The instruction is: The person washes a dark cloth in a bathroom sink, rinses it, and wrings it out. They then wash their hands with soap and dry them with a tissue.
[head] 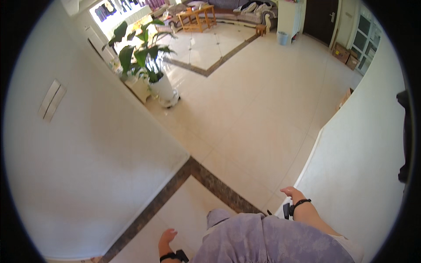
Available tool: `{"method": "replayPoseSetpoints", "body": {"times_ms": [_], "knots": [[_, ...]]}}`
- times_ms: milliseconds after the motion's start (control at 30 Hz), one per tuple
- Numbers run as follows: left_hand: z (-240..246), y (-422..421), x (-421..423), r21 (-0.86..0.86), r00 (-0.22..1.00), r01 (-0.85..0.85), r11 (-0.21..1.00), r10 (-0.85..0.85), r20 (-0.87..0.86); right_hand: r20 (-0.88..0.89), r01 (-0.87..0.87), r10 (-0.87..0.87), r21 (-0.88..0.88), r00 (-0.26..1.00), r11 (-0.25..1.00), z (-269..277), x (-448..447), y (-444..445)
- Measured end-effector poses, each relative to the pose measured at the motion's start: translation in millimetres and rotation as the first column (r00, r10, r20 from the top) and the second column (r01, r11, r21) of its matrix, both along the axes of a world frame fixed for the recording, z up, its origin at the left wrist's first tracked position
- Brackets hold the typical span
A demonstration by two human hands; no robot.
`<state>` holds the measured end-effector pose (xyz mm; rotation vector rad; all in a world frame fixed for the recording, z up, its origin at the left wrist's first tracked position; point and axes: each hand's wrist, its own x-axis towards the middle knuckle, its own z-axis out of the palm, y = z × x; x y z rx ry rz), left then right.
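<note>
My left hand (168, 236) hangs low at the bottom of the head view, left of my purple patterned garment (250, 236), above the pale tiled floor (250, 111). A black strap with a small device circles its wrist. On the other side, my right hand (291, 191) is held out near the foot of the right wall (355, 164), also with a black wrist strap and device. Neither hand shows an object in it; the fingers are small and partly curled, so their exact pose is unclear.
White walls flank the passage, the left one (98, 148) bearing a switch plate (52, 101). A dark tile border (223, 184) crosses the floor. Ahead stand a potted plant (161, 86), a wooden table (197, 19), a sofa (223, 13), a bin (282, 38), cardboard boxes (341, 52) and a dark door (320, 19).
</note>
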<state>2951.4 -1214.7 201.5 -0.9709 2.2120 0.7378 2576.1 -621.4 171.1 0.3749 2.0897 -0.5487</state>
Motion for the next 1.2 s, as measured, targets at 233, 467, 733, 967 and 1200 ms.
{"method": "replayPoseSetpoints", "body": {"times_ms": [233,467,733,967,1200], "knots": [[-60,-84,-253,-0.047,0.833,0.539,0.841,-0.524,0.179,0.058,0.469,-0.466,-0.067,0.883,0.88,12,-106,30],[8,-6,-718,-0.063,0.756,0.439,0.896,-0.406,-0.514,0.011,0.832,-0.832,-0.033,0.554,0.553,40,-99,73],[25,26,-939,-0.056,0.821,0.399,0.915,-0.384,-0.424,0.066,-0.007,-0.003,0.149,0.998,0.989,-1,-288,127],[-39,-76,-941,0.105,0.979,0.185,0.977,-0.175,-0.1,-0.21,0.198,-0.168,0.134,0.963,0.971,-19,-706,86],[-73,-122,-1191,0.23,0.977,0.125,0.965,-0.16,0.141,0.01,0.735,-0.756,-0.241,0.655,0.634,15,-929,42]]}}
